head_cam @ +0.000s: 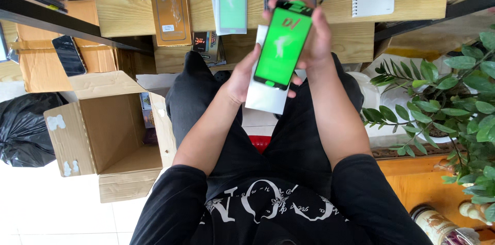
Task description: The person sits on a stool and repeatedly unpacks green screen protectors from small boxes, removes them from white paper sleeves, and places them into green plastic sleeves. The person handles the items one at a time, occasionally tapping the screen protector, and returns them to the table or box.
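Left hand [241, 77] and right hand [314, 44] grip green screen protector [283, 46] by edges, white sleeve [265, 98] beneath

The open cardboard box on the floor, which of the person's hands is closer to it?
Left. The left hand holds the green screen protector on the side toward the cardboard box; the right hand grips its far side, farther from the box.

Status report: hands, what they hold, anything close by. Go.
Left hand and right hand both grip green screen protector over white sleeve. Open cardboard box at left, clear of hands.
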